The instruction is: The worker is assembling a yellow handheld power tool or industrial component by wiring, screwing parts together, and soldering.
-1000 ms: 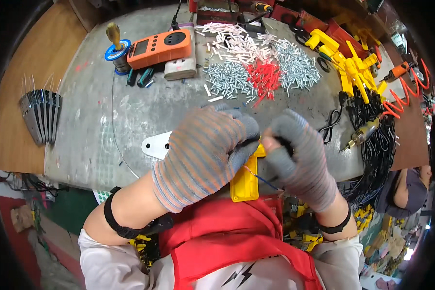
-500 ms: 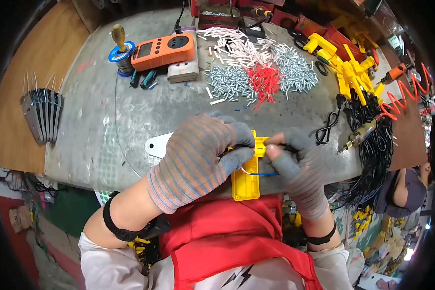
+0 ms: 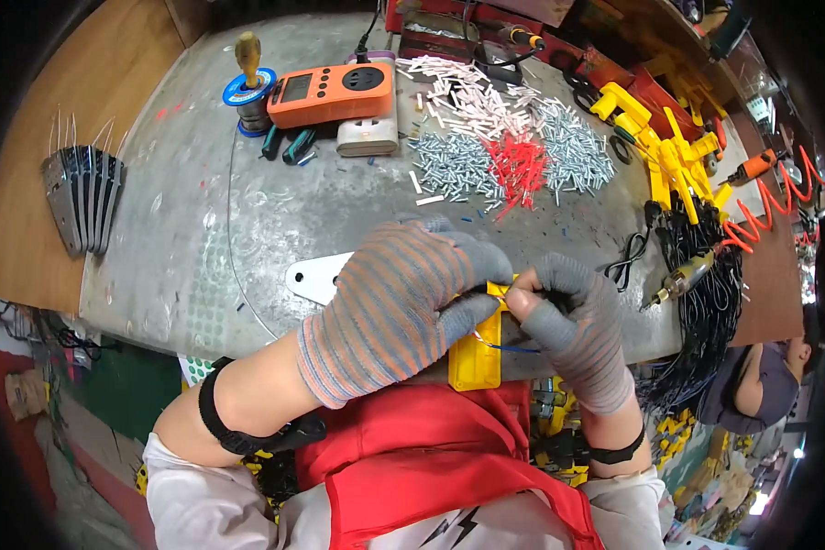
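Both hands wear striped grey-and-orange gloves and meet over a yellow plastic housing (image 3: 475,364) at the near table edge. My left hand (image 3: 399,307) grips the housing's upper part between thumb and fingers, covering much of it. My right hand (image 3: 573,321) is closed in a pinch, its bare thumb tip against the housing's upper right side; what lies between those fingertips is hidden. A blue wire (image 3: 513,348) runs across the housing toward the right palm, with a pale wire end beside it. Next to my left hand lies a white plate with holes (image 3: 312,280), partly covered.
Piles of screws (image 3: 577,156), white sleeves (image 3: 458,96) and red pieces (image 3: 517,170) lie beyond my hands. An orange meter (image 3: 330,94) and solder spool (image 3: 250,96) stand back left. Yellow housings (image 3: 674,151), black cables (image 3: 706,284) and a power screwdriver (image 3: 687,266) are at right.
My right hand has moved in toward the housing, and its thumb and fingers have come together against it. The view has shifted a little; my left hand still grips the housing.
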{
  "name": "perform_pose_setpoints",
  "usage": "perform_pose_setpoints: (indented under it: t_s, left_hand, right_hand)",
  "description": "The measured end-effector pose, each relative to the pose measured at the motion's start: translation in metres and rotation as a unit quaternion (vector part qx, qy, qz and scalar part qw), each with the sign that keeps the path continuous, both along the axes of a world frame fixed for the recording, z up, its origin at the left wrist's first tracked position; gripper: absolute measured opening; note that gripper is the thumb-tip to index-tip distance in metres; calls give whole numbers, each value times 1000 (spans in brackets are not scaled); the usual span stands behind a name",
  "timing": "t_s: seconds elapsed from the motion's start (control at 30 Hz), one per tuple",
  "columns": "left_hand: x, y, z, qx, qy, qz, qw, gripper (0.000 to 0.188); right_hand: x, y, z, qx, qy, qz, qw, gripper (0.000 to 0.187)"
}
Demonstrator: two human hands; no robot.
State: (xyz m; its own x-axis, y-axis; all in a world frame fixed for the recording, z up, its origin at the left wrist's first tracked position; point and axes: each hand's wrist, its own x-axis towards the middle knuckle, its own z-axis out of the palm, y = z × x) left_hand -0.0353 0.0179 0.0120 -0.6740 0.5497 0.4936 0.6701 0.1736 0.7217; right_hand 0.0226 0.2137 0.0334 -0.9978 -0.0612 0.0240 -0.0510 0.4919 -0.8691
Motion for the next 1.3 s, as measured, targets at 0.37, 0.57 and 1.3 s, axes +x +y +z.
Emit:
perform_pose_setpoints:
  t_s: [0.37, 0.57, 1.3]
  left_hand:
    - [0, -4, -2, -47, 38, -24, 998, 17]
    - [-1, 0, 7, -119, 151, -9, 981, 16]
    - [1, -4, -3, -27, 2, -47, 999, 13]
  right_hand:
    - [4, -3, 1, 41, 21, 29, 999, 22]
    - [-9, 9, 10, 54, -116, 86, 988, 21]
    - [7, 2, 5, 225, 140, 116, 957, 17]
